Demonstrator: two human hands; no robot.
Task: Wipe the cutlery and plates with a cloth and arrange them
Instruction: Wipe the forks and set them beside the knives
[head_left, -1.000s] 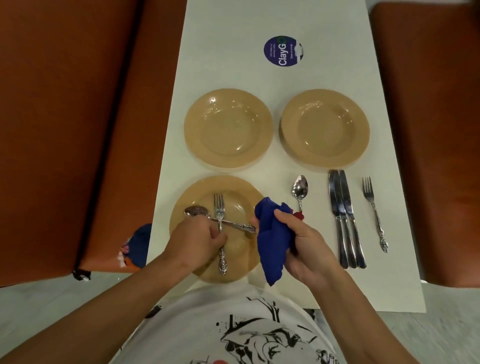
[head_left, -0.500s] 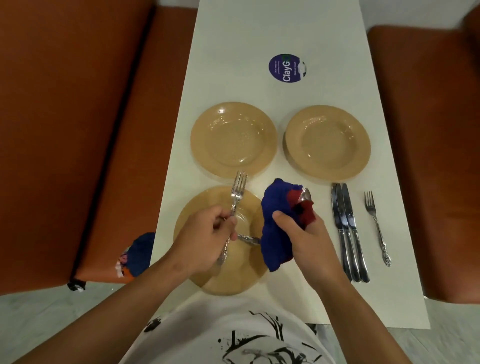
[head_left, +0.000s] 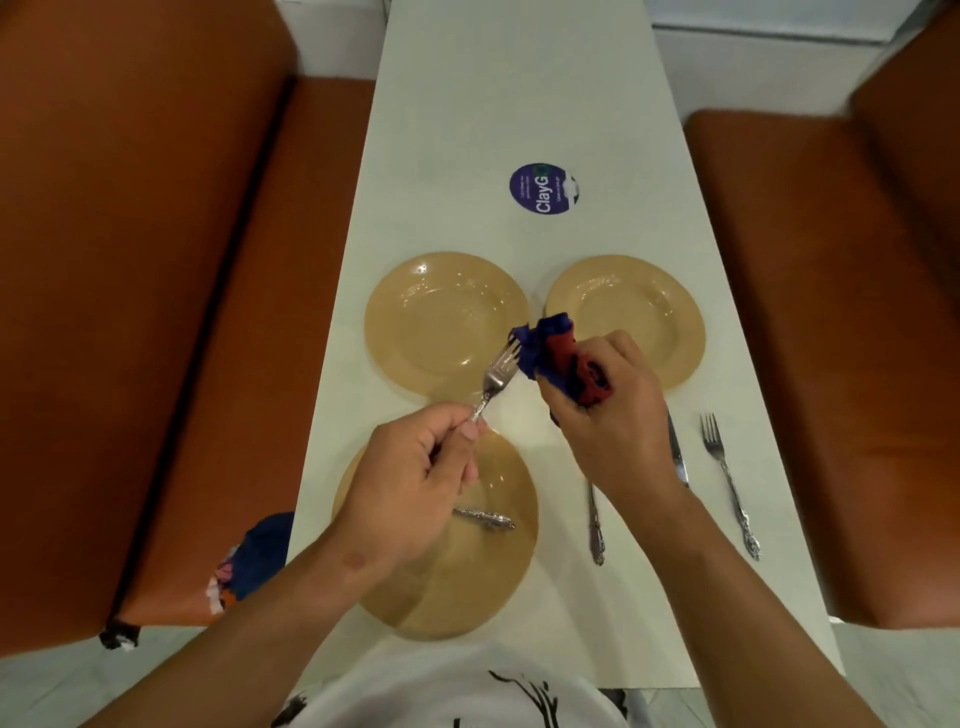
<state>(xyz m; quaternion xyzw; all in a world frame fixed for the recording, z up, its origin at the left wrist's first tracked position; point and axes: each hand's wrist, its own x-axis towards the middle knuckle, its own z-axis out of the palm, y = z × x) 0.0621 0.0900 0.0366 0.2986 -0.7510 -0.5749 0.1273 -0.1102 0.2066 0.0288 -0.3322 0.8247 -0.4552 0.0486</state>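
My left hand (head_left: 415, 467) grips a silver fork (head_left: 500, 375) by its handle, tines raised over the gap between the plates. My right hand (head_left: 613, 415) is closed on a bunched blue and red cloth (head_left: 561, 358) that touches the fork's tines. Three tan plates lie on the white table (head_left: 519, 104): a far left plate (head_left: 441, 312), a far right plate (head_left: 649, 312) and a near plate (head_left: 493, 571). On the near plate a spoon's handle (head_left: 483, 517) shows from under my left hand. Another spoon's handle (head_left: 595, 525), knives (head_left: 678, 457) and a second fork (head_left: 727, 483) lie to the right.
A round purple sticker (head_left: 543, 188) is on the table beyond the plates. Orange bench seats (head_left: 208, 364) run along both sides of the narrow table. A patterned blue item (head_left: 249, 561) rests on the left seat near the table's edge.
My left hand lifted the fork off the near plate and carried it up and right. My right hand raised the cloth from the table to meet the tines.
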